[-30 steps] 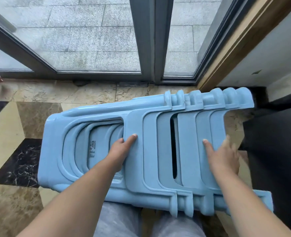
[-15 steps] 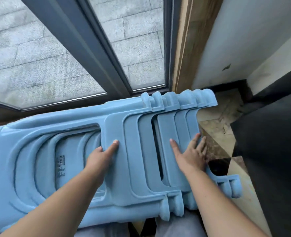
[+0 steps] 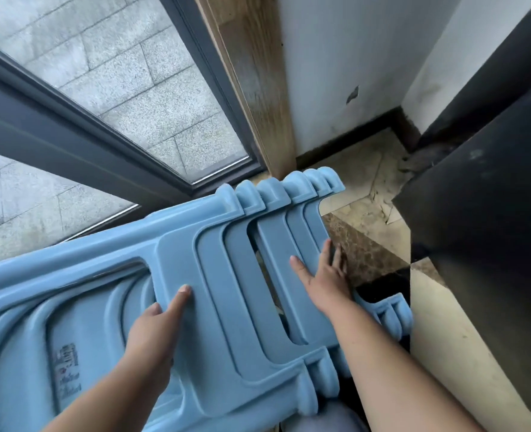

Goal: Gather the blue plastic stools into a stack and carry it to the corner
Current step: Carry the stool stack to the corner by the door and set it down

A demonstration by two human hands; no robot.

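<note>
Left hand [image 3: 152, 335] hooks its fingers into the leg opening of the outermost stool, thumb laid flat on the blue plastic, gripping it; right hand [image 3: 323, 275] lies open and flat, fingers spread, pressing on the inner legs near the far-right end. Between them the stack [image 3: 220, 307] of nested stools is held on its side, off the floor, in front of the person and beside the glass door [image 3: 117, 98]. Gathering looks done: the stools are nested as one. The carry looks nearly finished, with the corner [image 3: 392, 126] just beyond the feet; setting down remains. Its long axis runs near-left to far-right, seats to the left and feet pointing toward the corner.
</note>
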